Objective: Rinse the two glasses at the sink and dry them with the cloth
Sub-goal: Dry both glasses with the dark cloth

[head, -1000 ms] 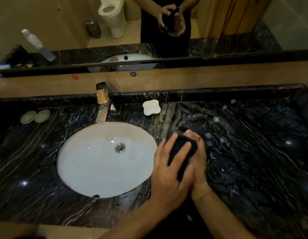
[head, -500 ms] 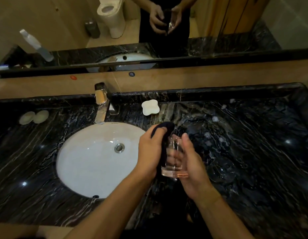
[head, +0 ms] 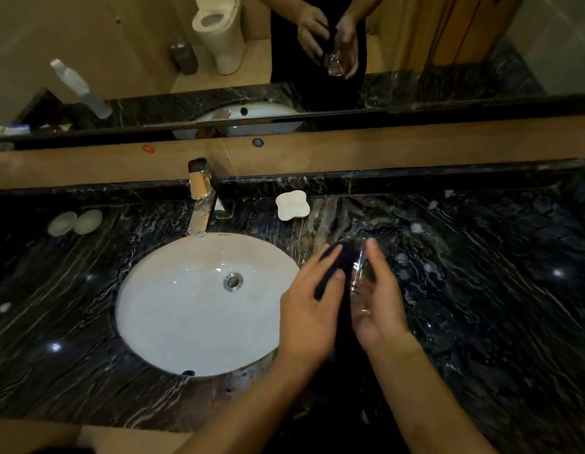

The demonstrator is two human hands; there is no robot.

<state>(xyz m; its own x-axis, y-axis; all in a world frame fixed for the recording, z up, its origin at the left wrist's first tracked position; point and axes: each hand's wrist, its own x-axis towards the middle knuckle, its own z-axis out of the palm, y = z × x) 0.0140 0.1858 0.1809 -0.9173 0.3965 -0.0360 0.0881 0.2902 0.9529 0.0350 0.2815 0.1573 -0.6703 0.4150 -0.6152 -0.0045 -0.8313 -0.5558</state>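
Black marble with white veining makes up the counter, which runs the full width under a long mirror and a tan wall strip. Set into it on the left is an oval white sink with a metal drain at its middle and a chrome tap standing behind it. A small white soap dish sits just right of the tap, and two pale round pads lie side by side near the far left edge.

Just right of the sink, above the counter, both hands meet. The right hand holds a clear glass in its palm, tilted with the open end away from the person, fingers wrapped round its far side and the thumb stretched along the top. The left hand grips a dark cloth, pinching it between thumb and forefinger, with the cloth lying against the left side of the glass; the rest hangs down between the wrists. Against the dark marble its lower edge is hard to make out.

Only one glass can be made out clearly; faint round glints on the counter to the right of the hands are too dim to identify. The mirror shows the same hands with glass and cloth, along with a toilet and a small bin behind.
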